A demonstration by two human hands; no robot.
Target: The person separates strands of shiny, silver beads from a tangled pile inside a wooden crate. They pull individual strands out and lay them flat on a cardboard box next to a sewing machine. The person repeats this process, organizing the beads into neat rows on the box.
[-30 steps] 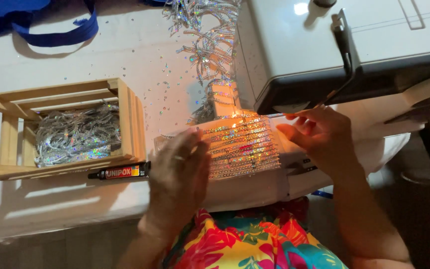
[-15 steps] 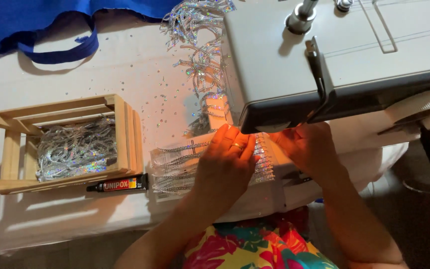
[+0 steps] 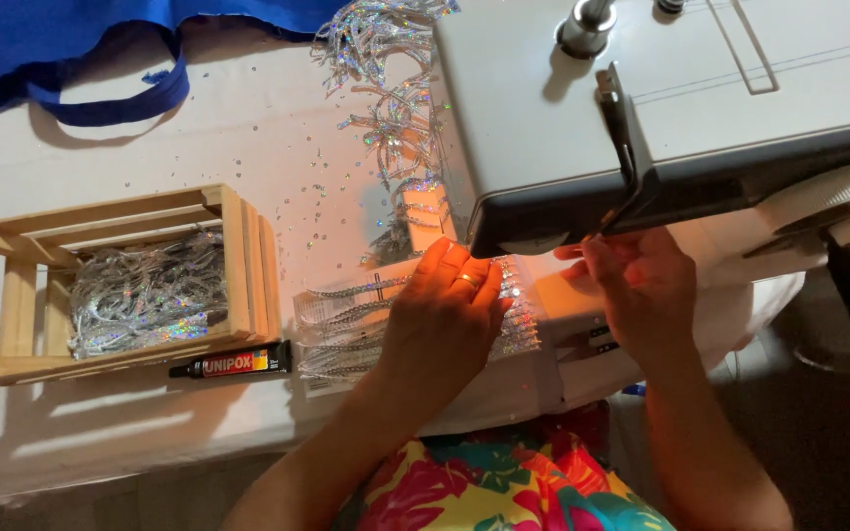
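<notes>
Far left there's a wooden crate (image 3: 238,261) w/ shiny strips, black glue tube (image 3: 231,363) right in front. Left hand (image 3: 442,324) lies flat, fingers out, pressing the sequin trim (image 3: 346,324) on the machine bed. Right hand (image 3: 638,290) curled under the sewing machine (image 3: 661,108) head; can't tell if it's pinching anything.
</notes>
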